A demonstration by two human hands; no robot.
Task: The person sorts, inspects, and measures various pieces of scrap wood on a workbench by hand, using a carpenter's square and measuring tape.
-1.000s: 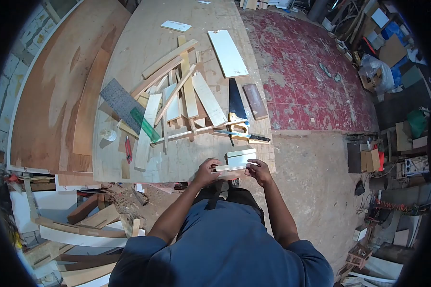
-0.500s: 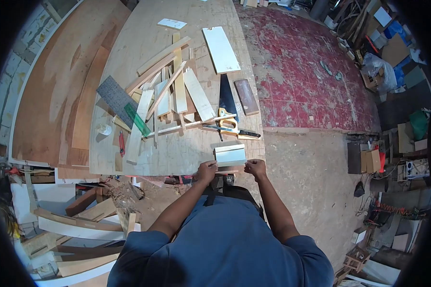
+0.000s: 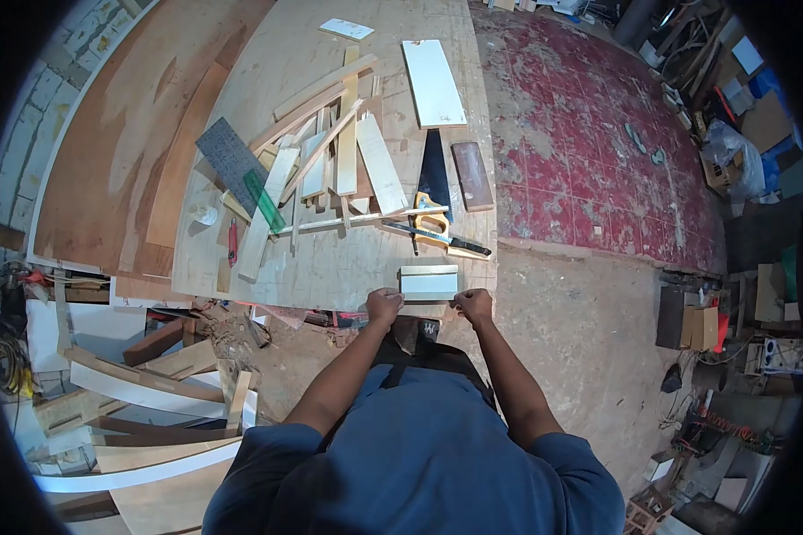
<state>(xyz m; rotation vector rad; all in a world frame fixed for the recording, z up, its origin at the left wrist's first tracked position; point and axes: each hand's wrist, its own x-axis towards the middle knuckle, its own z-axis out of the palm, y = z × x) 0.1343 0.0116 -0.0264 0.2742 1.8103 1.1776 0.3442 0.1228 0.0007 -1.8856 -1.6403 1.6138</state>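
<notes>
At the front edge of the worktable, a small white board piece point(image 3: 429, 283) with a pale wooden strip along its far side lies between my two hands. My left hand point(image 3: 384, 306) pinches its near left corner with curled fingers. On the opposite corner, my right hand point(image 3: 473, 305) is closed in the same way. Just beyond the piece are a handsaw with a yellow handle point(image 3: 432, 225) and a dark slim tool point(image 3: 469, 245) lying across it. The undersides of my fingers are hidden.
Several wooden strips point(image 3: 348, 134) lie piled on the worktable point(image 3: 330, 276), with a green ruler-like strip point(image 3: 262, 201), a red cutter point(image 3: 233, 242) and a brown block point(image 3: 473, 176). A white board point(image 3: 433, 85) lies farther back. Offcuts point(image 3: 152, 392) crowd the floor at left.
The camera view has shifted, so the table items appear farther left or right in it. The board piece stays between my hands, and its near edge appears slightly higher.
</notes>
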